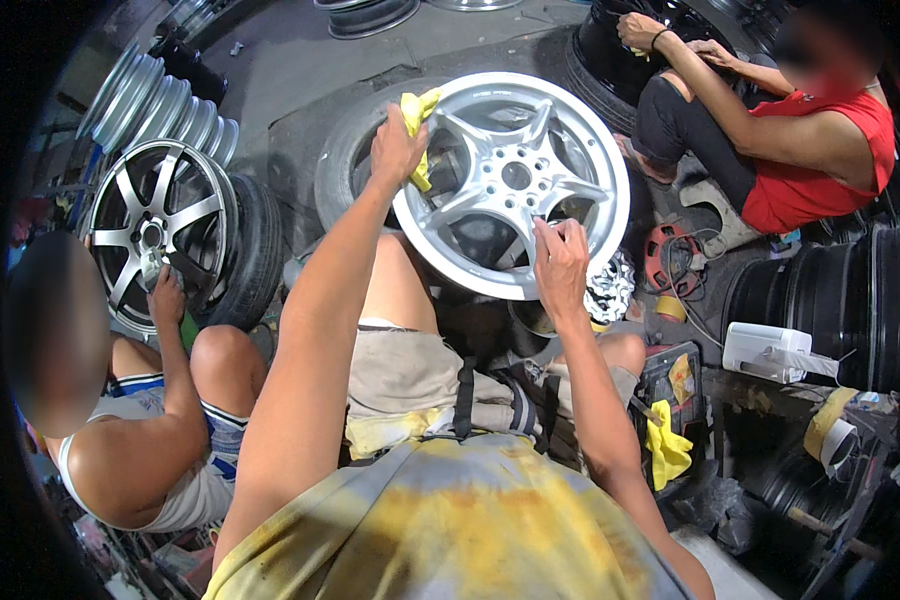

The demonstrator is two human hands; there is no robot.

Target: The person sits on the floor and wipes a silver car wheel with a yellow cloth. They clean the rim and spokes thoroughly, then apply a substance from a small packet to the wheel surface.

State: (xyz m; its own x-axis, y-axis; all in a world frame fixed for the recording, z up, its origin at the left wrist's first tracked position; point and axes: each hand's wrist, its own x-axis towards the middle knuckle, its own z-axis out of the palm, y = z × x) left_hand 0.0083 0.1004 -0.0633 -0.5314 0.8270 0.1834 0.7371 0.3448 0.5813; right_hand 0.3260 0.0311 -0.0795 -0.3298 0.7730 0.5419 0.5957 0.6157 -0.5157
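Observation:
A silver multi-spoke wheel rim (448,212) lies face up in front of me, above my knees. My left hand (398,150) is closed around a yellow cloth (420,110) at the rim's left edge. Part of the cloth hangs down beside the outer lip. Over the near right part of the rim, my right hand (562,260) has its fingers curled together, with the tips by a spoke. Whatever those fingers pinch, if anything, is too small to make out. A tire (338,185) lies partly hidden behind the rim's left side.
On the left a person works at a dark-faced spoked wheel (182,215) beside a tire (255,250). Another person in a red top (820,150) handles a black wheel at the far right. A red cable reel (660,258), yellow tape roll (671,308) and second yellow cloth (667,448) lie to my right.

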